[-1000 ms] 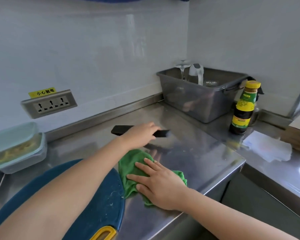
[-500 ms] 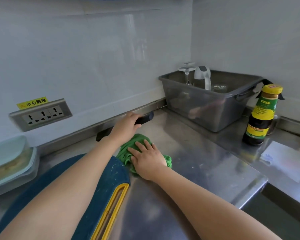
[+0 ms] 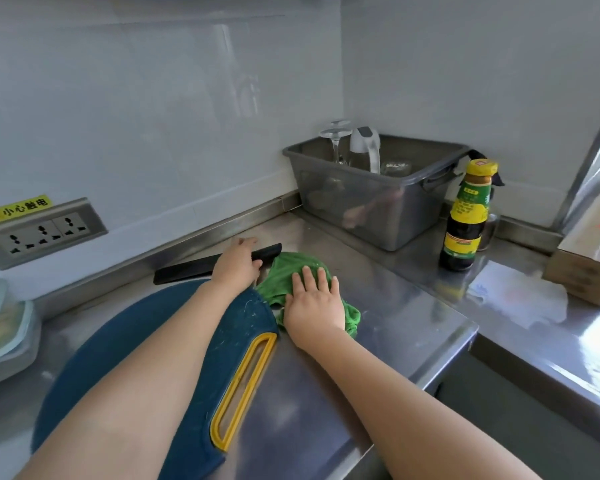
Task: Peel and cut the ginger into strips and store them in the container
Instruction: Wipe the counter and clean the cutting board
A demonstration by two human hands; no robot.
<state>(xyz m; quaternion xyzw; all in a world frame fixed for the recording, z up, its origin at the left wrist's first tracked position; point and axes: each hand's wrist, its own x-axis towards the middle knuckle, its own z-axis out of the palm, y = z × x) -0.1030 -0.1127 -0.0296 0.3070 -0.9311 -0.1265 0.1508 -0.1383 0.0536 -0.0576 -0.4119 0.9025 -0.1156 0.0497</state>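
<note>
My left hand [image 3: 234,265] is closed around the middle of a long black knife [image 3: 184,270] that lies close to the back wall. My right hand [image 3: 312,299] lies flat, fingers spread, on a green cloth [image 3: 284,271] crumpled on the steel counter just right of the knife. A blue cutting board [image 3: 118,348] with a yellow handle slot lies under my left forearm. At the far left edge stands a lidded pale plastic container [image 3: 4,327] with yellowish ginger strips showing through it.
A grey plastic tub [image 3: 378,202] holding glasses and a jug stands in the back corner. A dark sauce bottle [image 3: 465,216] is to its right, then a cardboard box [image 3: 586,265]. A wall socket [image 3: 42,230] sits at the left. The counter edge [image 3: 440,362] drops off at the right.
My left hand has carried the black knife back toward the wall. My right hand has slid the green cloth away from me, up beside the knife.
</note>
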